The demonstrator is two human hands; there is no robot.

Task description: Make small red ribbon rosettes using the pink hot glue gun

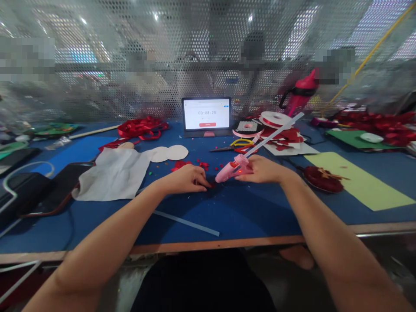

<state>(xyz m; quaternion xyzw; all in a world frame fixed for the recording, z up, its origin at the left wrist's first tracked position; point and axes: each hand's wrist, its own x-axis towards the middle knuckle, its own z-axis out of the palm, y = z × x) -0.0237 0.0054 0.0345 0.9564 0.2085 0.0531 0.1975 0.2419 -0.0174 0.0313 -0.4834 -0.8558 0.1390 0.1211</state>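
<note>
Far L of surface point(260, 216): dk phone point(66, 190) lying flat, partly over a blue sheet point(87, 149). Next, grey cloth point(112, 175), creased, spread out. Red ribbon point(141, 128) in a loose heap behind it. White cutout point(170, 153), rounded, lies flat at cloth's R edge. Loose stick point(188, 223), clear, lies nr front edge, on my side of L grip.

My L grip point(191, 178): palm down, fingers bent, tips low at a small dk red bit point(212, 185). Bit is blurred & partly hidden; cannot tell if pinched or only touched. Red scraps point(204, 165) scattered just beyond L grip. Tablet point(207, 113) stands upright at back, timer display reads 00:08:29.

Glue gun point(229, 170), pink, is between my two grips, nozzle pointing down & L, just beside red bit; orange light on at its side. Clear feed stick point(276, 134) sticks out of rear, slanting up to R. My R grip point(264, 169) is wrapped round gun's handle, holding it firmly.

Scissors point(239, 145), yellow handles, lie behind gun. Spools point(276, 118) farther back; pink bottle point(300, 96) beyond. R side: dk red pad point(321, 179) partly on yellow sheet point(367, 184); green sheet point(354, 141) behind.
</note>
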